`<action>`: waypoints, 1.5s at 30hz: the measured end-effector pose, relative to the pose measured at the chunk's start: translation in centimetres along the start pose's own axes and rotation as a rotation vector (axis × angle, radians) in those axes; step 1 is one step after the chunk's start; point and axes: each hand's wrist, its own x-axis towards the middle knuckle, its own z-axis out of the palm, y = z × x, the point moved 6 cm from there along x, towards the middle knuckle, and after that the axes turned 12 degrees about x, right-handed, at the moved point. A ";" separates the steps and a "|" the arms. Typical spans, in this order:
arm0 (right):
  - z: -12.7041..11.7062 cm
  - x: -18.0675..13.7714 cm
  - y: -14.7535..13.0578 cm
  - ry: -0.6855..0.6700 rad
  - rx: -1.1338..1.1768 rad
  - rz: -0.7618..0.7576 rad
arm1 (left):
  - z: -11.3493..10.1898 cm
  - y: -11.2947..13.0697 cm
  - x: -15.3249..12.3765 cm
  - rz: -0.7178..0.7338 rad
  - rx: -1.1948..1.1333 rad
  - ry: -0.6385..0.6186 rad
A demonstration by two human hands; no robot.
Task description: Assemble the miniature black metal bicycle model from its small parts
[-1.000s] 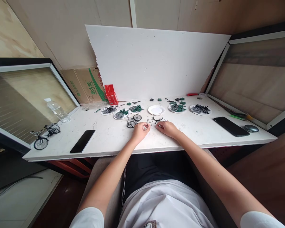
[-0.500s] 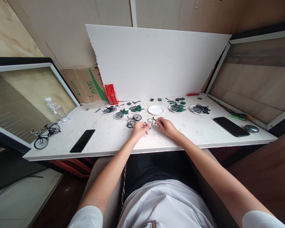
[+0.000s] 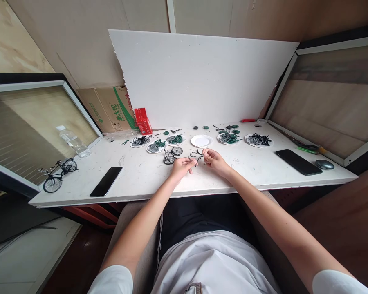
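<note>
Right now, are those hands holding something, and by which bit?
The left hand pinches a thin dark piece; which part it grips is hidden. I can't tell whether the right hand holds anything.

Glossy plastic bottle (image 3: 74, 143), matt cardboard (image 3: 106, 108)

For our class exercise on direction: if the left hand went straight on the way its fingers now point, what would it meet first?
Past the thin dark part it seems to hold, the left hand would probably meet the right hand first; relative height is unclear, so it might pass under.
</note>
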 end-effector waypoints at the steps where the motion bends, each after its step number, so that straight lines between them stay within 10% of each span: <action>1: 0.0 0.0 0.1 -0.003 -0.014 -0.005 | 0.0 0.0 0.0 -0.001 -0.001 -0.002; 45: -0.2 0.5 0.9 0.028 -0.556 -0.250 | 0.4 -0.3 0.1 -0.020 -0.028 -0.032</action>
